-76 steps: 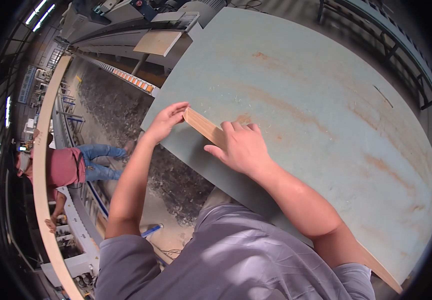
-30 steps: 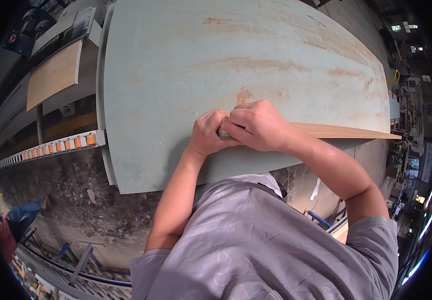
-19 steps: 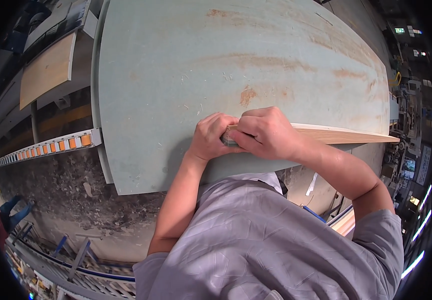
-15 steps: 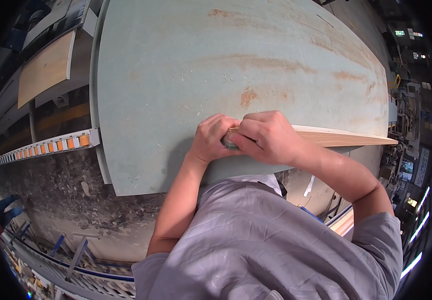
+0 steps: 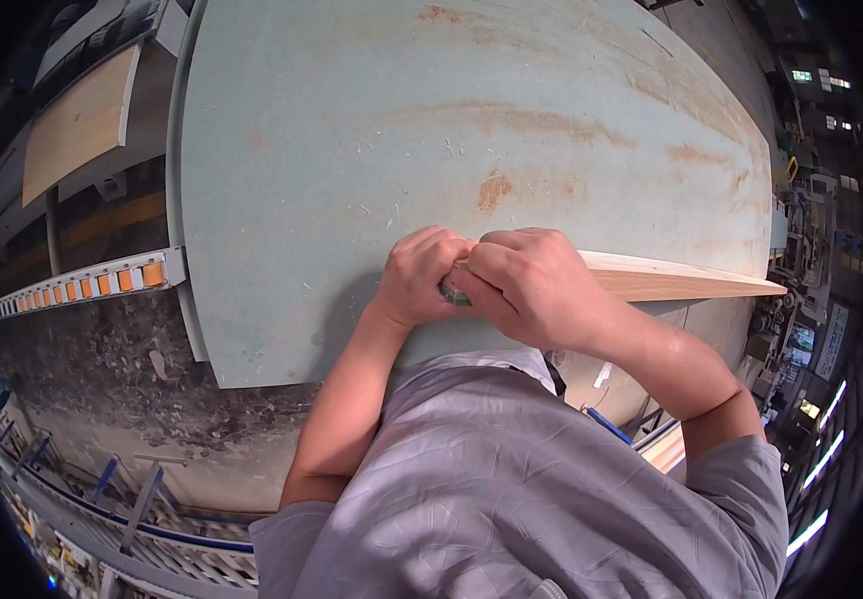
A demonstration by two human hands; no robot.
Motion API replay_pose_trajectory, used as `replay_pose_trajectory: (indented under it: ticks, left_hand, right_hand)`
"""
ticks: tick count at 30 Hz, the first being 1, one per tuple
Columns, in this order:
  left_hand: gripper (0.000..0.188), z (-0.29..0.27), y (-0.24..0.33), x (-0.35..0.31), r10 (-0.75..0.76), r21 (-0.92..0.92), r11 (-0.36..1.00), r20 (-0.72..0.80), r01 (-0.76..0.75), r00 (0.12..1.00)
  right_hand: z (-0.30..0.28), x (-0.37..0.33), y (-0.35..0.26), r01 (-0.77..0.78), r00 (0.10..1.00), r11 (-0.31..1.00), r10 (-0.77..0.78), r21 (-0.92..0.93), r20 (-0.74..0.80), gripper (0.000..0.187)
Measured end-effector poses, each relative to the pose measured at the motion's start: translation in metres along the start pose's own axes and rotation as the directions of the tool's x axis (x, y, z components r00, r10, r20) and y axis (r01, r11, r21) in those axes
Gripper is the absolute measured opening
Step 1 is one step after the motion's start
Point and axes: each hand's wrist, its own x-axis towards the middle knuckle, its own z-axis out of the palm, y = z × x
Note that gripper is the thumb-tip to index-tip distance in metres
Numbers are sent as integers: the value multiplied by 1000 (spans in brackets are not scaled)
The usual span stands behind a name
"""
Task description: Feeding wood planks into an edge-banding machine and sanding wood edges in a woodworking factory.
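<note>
A long pale wooden board [image 5: 671, 278] stretches from my hands to the right along the near edge of a greenish table [image 5: 301, 180]. My left hand [image 5: 419, 278] is closed around the board's left end, its fingers curled over the top. Pressed against it, my right hand [image 5: 529, 285] has bent fingers and a thumb pinched together at that same end. A small grey-green patch [image 5: 454, 289] shows between the two hands; what it is I cannot make out. My right hand covers part of the board, and whatever its fingers hold is hidden.
Thin wood shavings [image 5: 381, 212] and brown scuffs [image 5: 494, 192] mark the tabletop. A rail with orange rollers [image 5: 82, 290] meets the table's left side. Left of the table, a light panel [image 5: 82, 125] lies on another surface. A blue-and-grey metal rack [image 5: 142, 504] stands at lower left.
My right hand and forearm have lowered slightly and turned at the board's end. The left hand keeps its grip. The whole view has shifted a little.
</note>
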Motion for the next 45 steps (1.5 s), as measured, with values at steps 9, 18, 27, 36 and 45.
replay_pose_trajectory:
  ticks: [9,18,27,36,45]
  left_hand:
    - [53,-3,-9,-2,69,-25,997,7,-69,998]
    - [58,-2,-9,-2,47,-50,998,22,-46,999]
    - [51,-7,-4,-2,14,-67,998,86,-8,996]
    - [54,-7,6,-5,-39,-78,996,175,53,984]
    - [69,-31,28,6,-94,45,995,262,85,960]
  right_hand:
    - [-4,3,9,60,998,989,-63,134,17,20]
    - [-8,7,12,-8,995,983,-11,181,104,13]
    - [5,-18,6,98,981,995,-97,-1,-171,20]
    - [29,-44,-15,97,964,941,-169,-323,-204,24]
    - [7,-60,6,-67,858,995,21,-73,-512,29]
